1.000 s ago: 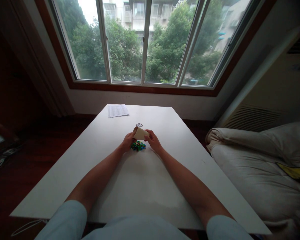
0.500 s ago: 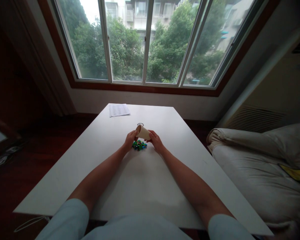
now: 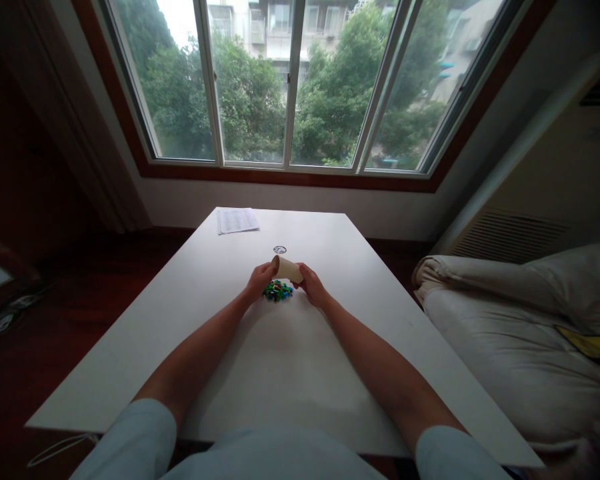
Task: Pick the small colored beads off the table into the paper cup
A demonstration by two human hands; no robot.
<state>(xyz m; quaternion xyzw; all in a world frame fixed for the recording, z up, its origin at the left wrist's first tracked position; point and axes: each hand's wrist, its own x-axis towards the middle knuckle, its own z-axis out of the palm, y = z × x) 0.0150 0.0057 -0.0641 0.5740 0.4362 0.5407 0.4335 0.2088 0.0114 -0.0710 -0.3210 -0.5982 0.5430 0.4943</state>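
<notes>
Between my two hands a beige cardboard tube (image 3: 289, 269) is held on its side, slightly tilted, its open end toward the left. My left hand (image 3: 261, 279) grips the rim at that open end. At the other end, my right hand (image 3: 311, 284) has its fingers closed around the tube. Just below the tube, a small heap of green, blue and other coloured little pieces (image 3: 277, 291) lies on the white table (image 3: 290, 373); they are too small to name surely. A small round dark-rimmed object (image 3: 279, 249) lies on the table beyond the tube.
Printed paper sheets (image 3: 238, 221) lie at the table's far left corner. A pale padded sofa (image 3: 500, 333) stands along the right side. Behind the table is a wide window (image 3: 287, 170) with a brown frame. A white cable (image 3: 60, 448) hangs at the near left edge.
The tube has tipped closer to level and moved slightly down, with both hands still on it. More of the round object behind it now shows.
</notes>
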